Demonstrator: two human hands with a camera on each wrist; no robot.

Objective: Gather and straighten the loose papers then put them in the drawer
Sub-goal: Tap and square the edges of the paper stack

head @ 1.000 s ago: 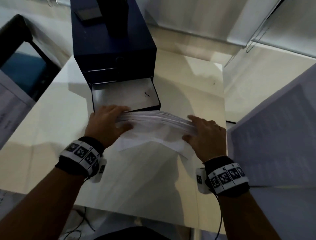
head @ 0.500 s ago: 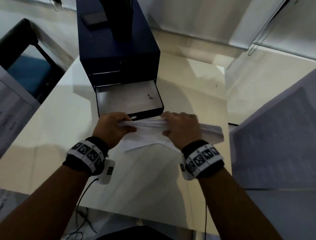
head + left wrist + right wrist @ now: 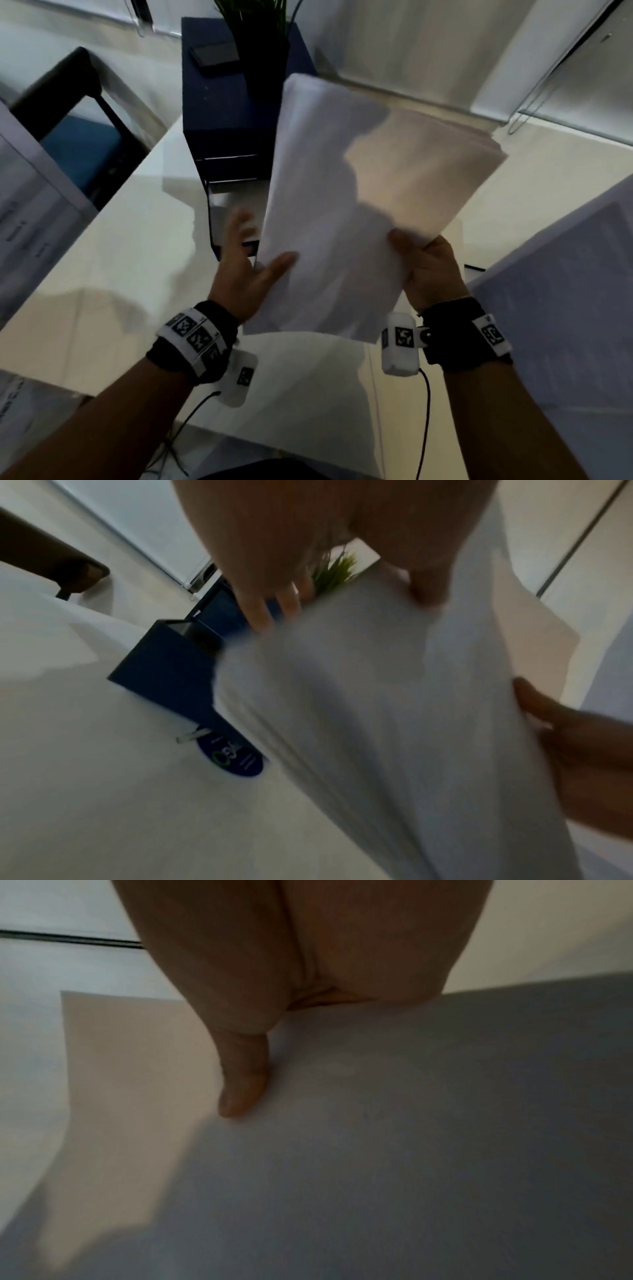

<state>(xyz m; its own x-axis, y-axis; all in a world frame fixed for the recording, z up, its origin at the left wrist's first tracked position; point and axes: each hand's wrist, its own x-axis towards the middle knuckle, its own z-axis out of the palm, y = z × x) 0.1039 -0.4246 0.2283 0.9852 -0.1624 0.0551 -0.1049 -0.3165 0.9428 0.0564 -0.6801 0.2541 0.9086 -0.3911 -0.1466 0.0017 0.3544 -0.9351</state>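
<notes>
Both hands hold a stack of white papers (image 3: 342, 205) up off the white table (image 3: 120, 274), its broad face tilted toward me. My left hand (image 3: 260, 253) pinches the lower left edge, thumb on the front and fingers (image 3: 260, 610) behind. At the lower right edge my right hand (image 3: 421, 260) grips the stack, with its thumb (image 3: 243, 1091) pressed flat on the sheet (image 3: 411, 1150). The bottom drawer (image 3: 236, 202) of the dark blue cabinet (image 3: 222, 102) stands open just behind the stack (image 3: 377, 723) and is largely hidden by it.
A potted plant (image 3: 260, 34) and a flat black item (image 3: 214, 54) sit on top of the cabinet. A dark chair (image 3: 68, 137) stands at the left. Printed sheets lie at the left edge (image 3: 27, 205) and a large one at the right (image 3: 565, 291). A round blue sticker (image 3: 232, 756) marks the table.
The papers lay on the table before the drawer, squeezed between both hands. They now stand lifted off the table with their face toward me, and the right hand has shifted back to the right edge.
</notes>
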